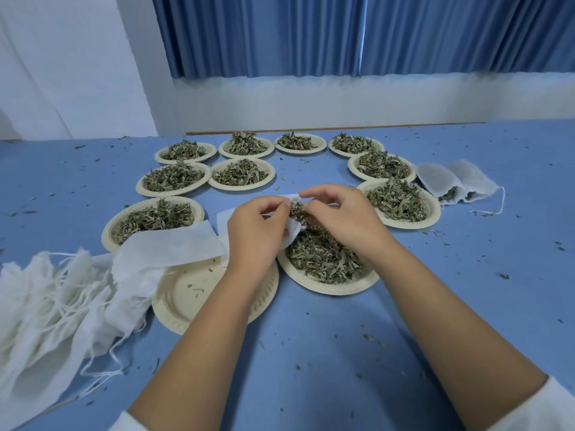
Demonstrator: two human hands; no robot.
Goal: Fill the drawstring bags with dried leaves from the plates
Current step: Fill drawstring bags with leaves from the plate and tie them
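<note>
1. The left hand [255,225] grips a white drawstring bag [295,233], its fingers curled round the cloth. It holds the bag above the far edge of the near plate [329,287].
2. The right hand [339,213] meets it at the bag's mouth, fingertips pinching a tuft of dried leaves [298,210]. The two hands are close together, each clamped on its own thing.
3. The near plate sits on the blue worktop [311,353] just under the hands and is heaped with leaves.
4. At nine o'clock from it lies an almost bare plate [193,293] holding only a few crumbs, partly hidden by the left forearm.
5. At eight o'clock is a heap of empty bags [53,306] with loose strings. One bag drapes over the bare plate's rim.
6. Nine full plates [239,187] curve from ten o'clock round to two o'clock.
7. At two o'clock, just beyond those plates, two filled bags [454,181] lie on the worktop — leaves show at their mouths.
8. Leaf crumbs [504,276] are scattered over the worktop, and a blue curtain [342,35] hangs at twelve o'clock.
</note>
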